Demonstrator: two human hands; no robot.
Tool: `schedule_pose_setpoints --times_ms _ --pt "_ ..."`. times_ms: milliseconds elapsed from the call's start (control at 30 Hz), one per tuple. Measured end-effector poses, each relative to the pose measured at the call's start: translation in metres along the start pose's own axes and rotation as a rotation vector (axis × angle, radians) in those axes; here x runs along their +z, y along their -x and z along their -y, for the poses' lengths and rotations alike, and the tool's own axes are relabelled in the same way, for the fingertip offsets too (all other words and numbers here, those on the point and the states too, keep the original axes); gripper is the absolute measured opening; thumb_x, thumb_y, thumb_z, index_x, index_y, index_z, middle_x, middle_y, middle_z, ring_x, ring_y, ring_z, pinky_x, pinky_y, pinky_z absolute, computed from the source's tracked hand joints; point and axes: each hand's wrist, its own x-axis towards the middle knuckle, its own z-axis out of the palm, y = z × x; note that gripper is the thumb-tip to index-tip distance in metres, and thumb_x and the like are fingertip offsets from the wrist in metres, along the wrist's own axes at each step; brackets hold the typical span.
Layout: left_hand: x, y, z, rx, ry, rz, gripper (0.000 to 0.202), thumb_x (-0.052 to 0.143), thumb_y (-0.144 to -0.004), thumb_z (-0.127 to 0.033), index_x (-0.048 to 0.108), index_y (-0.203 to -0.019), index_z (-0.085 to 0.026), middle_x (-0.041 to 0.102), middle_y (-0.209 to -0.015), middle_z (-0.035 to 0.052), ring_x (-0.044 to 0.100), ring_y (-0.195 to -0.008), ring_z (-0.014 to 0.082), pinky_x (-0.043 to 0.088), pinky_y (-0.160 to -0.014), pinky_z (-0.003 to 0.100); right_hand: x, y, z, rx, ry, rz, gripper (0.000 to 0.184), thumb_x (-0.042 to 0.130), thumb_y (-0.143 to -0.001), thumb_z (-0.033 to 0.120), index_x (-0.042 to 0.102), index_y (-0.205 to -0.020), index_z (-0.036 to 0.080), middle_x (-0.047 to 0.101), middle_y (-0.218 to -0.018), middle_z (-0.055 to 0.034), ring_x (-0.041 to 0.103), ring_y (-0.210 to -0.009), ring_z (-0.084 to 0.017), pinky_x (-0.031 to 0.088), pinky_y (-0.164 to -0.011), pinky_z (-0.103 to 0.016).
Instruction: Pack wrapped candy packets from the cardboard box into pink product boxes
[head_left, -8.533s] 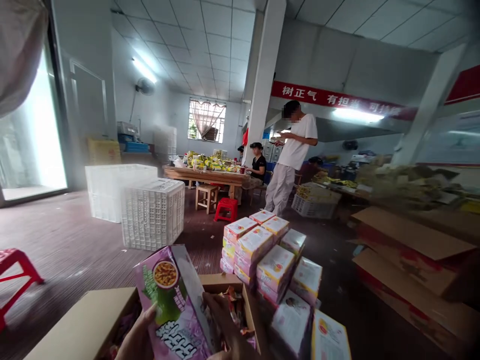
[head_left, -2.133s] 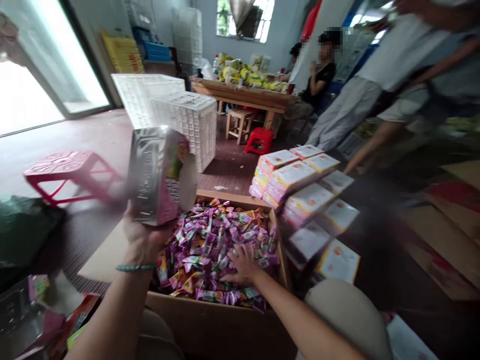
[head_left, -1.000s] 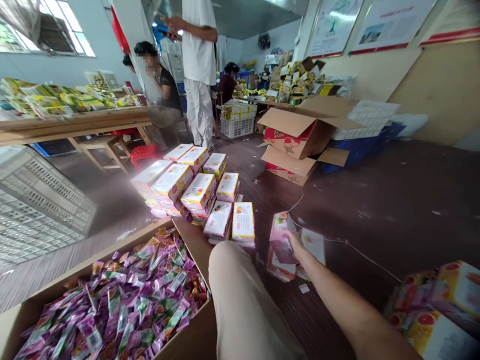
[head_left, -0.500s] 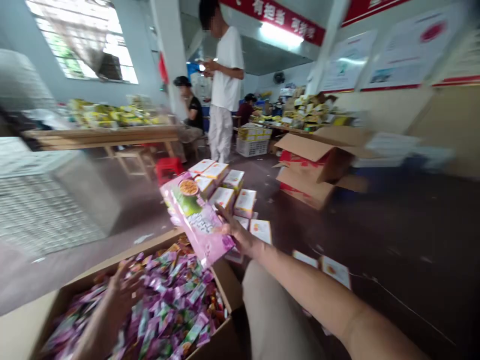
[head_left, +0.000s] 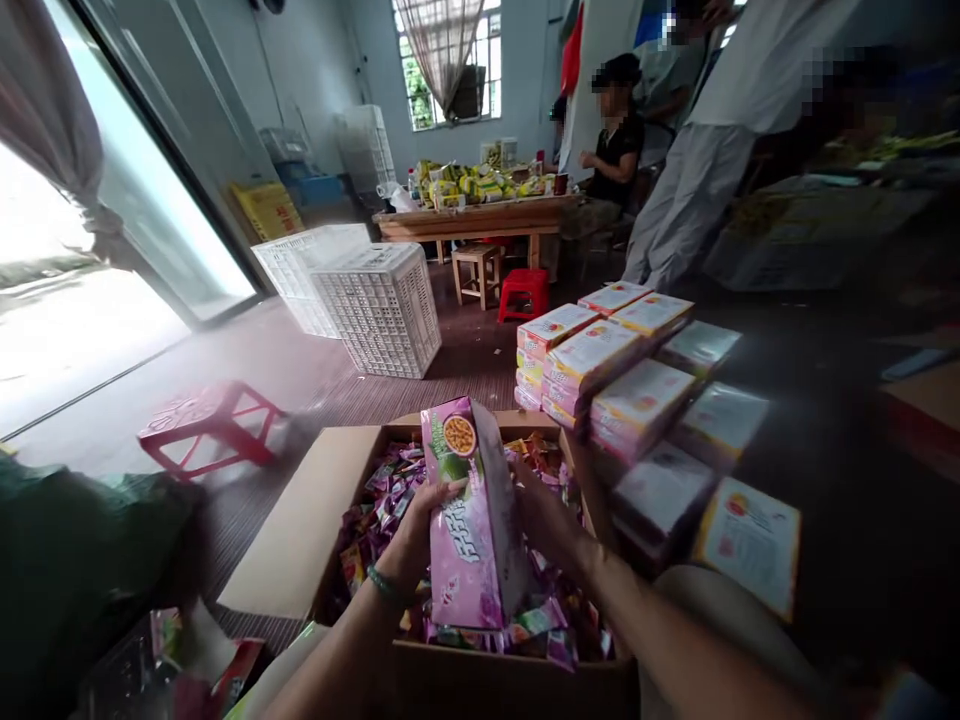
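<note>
A purple box [head_left: 461, 530] with a passion fruit picture stands tilted over an open carton full of small wrapped sweets [head_left: 386, 480]. My left hand [head_left: 420, 525], with a green bead bracelet at its wrist, grips the box's left side, thumb across the printed front. On the other side my right hand [head_left: 544, 510] holds the pale right face, its fingertips partly hidden and blurred. The brown carton [head_left: 517, 655] lies right below both hands, its left flap folded out.
Stacked printed boxes [head_left: 600, 345] stand on the floor to the right. White plastic crates [head_left: 382, 310], a red stool [head_left: 525, 292] and a pink stool [head_left: 206, 420] are ahead and left. Farther back, a person [head_left: 615, 140] sits by a wooden table [head_left: 480, 218]; another person [head_left: 690, 190] stands.
My view has swung left. The purple package, flat-looking in my right hand before, now shows a box shape over the carton. My left hand has left the sweets and holds it too.
</note>
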Motion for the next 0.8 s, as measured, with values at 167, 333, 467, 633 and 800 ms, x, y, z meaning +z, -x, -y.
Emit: schedule_pose_setpoints --times_ms 167,333,467,633,800 --pt "-0.011 0.005 -0.007 -0.015 -0.001 0.023 0.051 0.086 -0.064 -0.035 0.075 -0.104 -0.006 0.077 -0.087 0.0134 0.074 -0.085 0.0324 0.059 -0.078 0.037 0.005 -0.022 0.000 0.077 0.108 -0.093 0.083 0.044 -0.079 0.092 0.070 -0.107 0.018 0.075 -0.102 -0.0144 0.067 -0.109 -0.037 0.054 -0.093 -0.053" --pt "-0.030 -0.013 -0.011 0.108 -0.228 -0.025 0.068 0.084 -0.059 -0.025 0.068 -0.124 -0.010 0.077 -0.092 0.0096 0.072 -0.078 0.0258 0.054 -0.068 0.030 0.001 -0.016 -0.010 -0.684 1.062 -0.320 0.045 0.055 -0.096 0.062 0.064 -0.117 0.022 0.067 -0.124 -0.0120 0.055 -0.123 -0.032 0.041 -0.109 -0.050" --pt "-0.047 -0.020 -0.006 0.087 -0.353 -0.008 0.074 0.080 -0.060 -0.022 0.067 -0.131 -0.011 0.075 -0.088 0.0062 0.066 -0.069 0.0202 0.052 -0.065 0.028 0.006 -0.005 -0.019 -0.976 1.711 0.212 0.039 0.057 -0.101 0.053 0.064 -0.116 0.017 0.068 -0.124 -0.0127 0.050 -0.128 -0.033 0.033 -0.112 -0.051" --pt "-0.053 -0.016 -0.002 0.028 -0.532 0.001 0.087 0.079 -0.055 -0.015 0.063 -0.140 -0.009 0.072 -0.078 0.0015 0.054 -0.058 0.0135 0.043 -0.056 0.024 0.024 0.009 -0.016 -0.718 1.994 0.481 0.054 0.080 -0.081 0.063 0.064 -0.106 0.017 0.068 -0.102 -0.0071 0.057 -0.104 -0.028 0.035 -0.106 -0.048" --pt "-0.048 -0.014 -0.004 -0.064 -0.547 0.055 0.095 0.083 -0.052 -0.012 0.060 -0.144 -0.009 0.074 -0.080 0.0024 0.059 -0.066 0.0165 0.045 -0.060 0.024 0.019 0.020 -0.011 -0.672 1.931 0.603 0.015 0.072 -0.095 0.032 0.063 -0.090 0.021 0.066 -0.089 -0.0020 0.057 -0.090 -0.021 0.034 -0.096 -0.038"
